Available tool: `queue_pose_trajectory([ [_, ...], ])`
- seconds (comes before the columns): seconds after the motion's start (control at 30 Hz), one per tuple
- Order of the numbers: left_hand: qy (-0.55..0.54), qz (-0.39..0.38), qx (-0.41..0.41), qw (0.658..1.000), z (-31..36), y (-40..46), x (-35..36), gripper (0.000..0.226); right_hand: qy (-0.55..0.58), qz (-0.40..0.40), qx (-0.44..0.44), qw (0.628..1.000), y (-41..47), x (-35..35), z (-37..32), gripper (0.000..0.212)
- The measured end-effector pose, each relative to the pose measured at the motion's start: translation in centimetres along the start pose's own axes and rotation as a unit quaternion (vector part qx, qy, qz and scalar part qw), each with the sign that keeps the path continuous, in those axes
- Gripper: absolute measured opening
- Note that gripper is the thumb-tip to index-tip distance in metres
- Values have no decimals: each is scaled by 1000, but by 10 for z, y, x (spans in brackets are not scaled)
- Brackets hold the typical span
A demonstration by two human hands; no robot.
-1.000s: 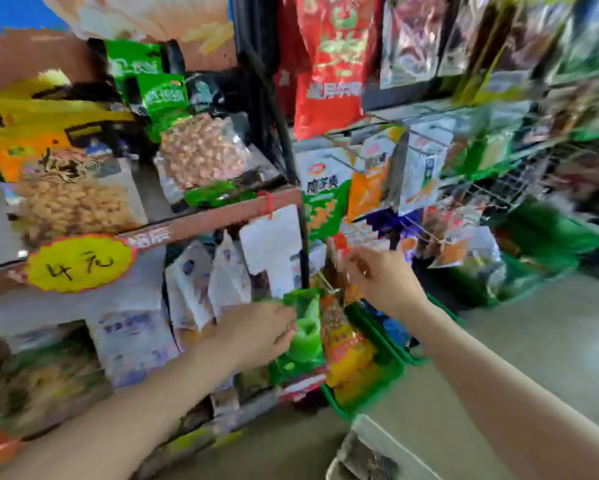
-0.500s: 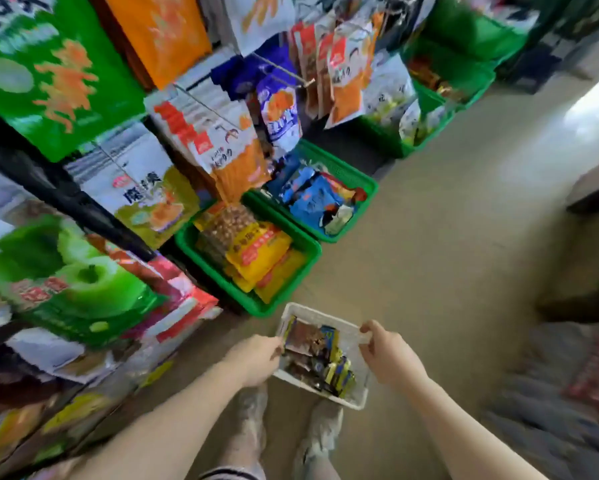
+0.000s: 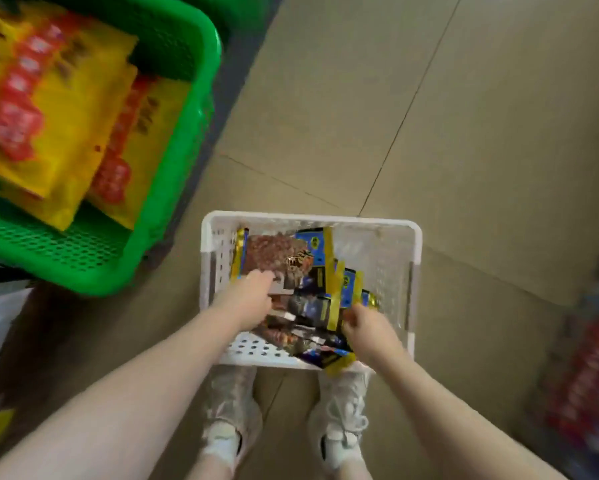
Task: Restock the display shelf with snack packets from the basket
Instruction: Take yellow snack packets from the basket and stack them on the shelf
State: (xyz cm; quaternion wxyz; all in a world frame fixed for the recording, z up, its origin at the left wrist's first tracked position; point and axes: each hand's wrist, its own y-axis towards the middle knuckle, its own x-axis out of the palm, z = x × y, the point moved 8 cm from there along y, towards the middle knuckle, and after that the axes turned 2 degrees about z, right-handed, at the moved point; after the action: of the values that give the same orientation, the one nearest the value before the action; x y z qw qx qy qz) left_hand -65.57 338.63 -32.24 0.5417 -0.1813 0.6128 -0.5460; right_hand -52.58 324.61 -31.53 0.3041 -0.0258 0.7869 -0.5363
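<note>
Reaching down with both arms, the person works inside a white perforated basket (image 3: 311, 216) that sits on the tiled floor (image 3: 464, 133) just ahead of their white sneakers (image 3: 228, 420), probably parked there so that stock can be lifted out without carrying the whole load. The left hand (image 3: 253, 299) lies with its fingers (image 3: 266, 275) fairly straight and released, the tips resting on the near end of a brown packet (image 3: 270, 251) whose clear window shows reddish-brown pieces; I judge it is steadying or selecting that packet before a lift. The right hand (image 3: 367, 330) has its fingers (image 3: 351, 318) curled down among the blue-and-yellow packets (image 3: 346, 289), which stand on edge just beyond and to the left of those fingers; whether they have closed on one I cannot tell, as blur and the hand itself cover the contact. So the snack packets are all in the basket, heaped between the two sets of fingertips, and the display shelf is out of view. Up and to the left of the left fingers a green mesh basket (image 3: 201, 98) holds flat yellow packets (image 3: 66, 116) with red blocks, laid overlapping for display. As for writing, the brown packet carries a dark brush-like mark beyond the left fingertips, the blue ones a round emblem, and the yellow ones dark characters, all too smeared to read.
</note>
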Motion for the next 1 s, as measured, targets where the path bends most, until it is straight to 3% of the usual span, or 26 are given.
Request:
queue_pose_trajectory([
  [0.07, 81, 37, 7, 996, -6, 36, 12, 50, -11, -9, -12, 1000, 28, 30, 7, 7],
  [0.17, 174, 41, 9, 984, -14, 68, 31, 76, -66, -1, -46, 997, 46, 53, 7, 33],
  [0.3, 197, -1, 22, 980, -24, 88, 42, 100, -187, 81, -141, 969, 51, 56, -13, 56],
  [0.4, 231, -12, 32, 972, -28, 92, 40, 106, -263, 124, -179, 940, 55, 59, -23, 60],
  [0.47, 250, -23, 28, 968, -26, 93, 41, 100, -297, 152, -221, 916, 54, 62, -29, 47],
  [0.57, 246, -31, 16, 969, -18, 94, 37, 66, -331, 202, -301, 871, 41, 55, -33, 16],
  [0.63, 236, -13, 22, 971, -13, 94, 28, 47, -323, 227, -312, 864, 36, 36, -27, 12],
  [0.77, 178, 22, 34, 983, -13, 93, 22, 47, -262, 240, -191, 915, 50, -15, -5, 21],
  [0.83, 119, 54, 8, 991, -20, 95, 17, 59, -160, 217, -64, 961, 57, -21, 13, 9],
  [0.9, 90, 56, -2, 994, -26, 102, 18, 77, 18, 136, 97, 986, 62, 2, 36, 25],
  [0.97, 95, 40, 9, 995, -29, 108, 22, 87, 213, 72, 207, 952, 60, 38, 47, 31],
  [1.0, 99, 36, 17, 994, -30, 111, 24, 90, 305, 80, 241, 918, 60, 51, 49, 25],
])
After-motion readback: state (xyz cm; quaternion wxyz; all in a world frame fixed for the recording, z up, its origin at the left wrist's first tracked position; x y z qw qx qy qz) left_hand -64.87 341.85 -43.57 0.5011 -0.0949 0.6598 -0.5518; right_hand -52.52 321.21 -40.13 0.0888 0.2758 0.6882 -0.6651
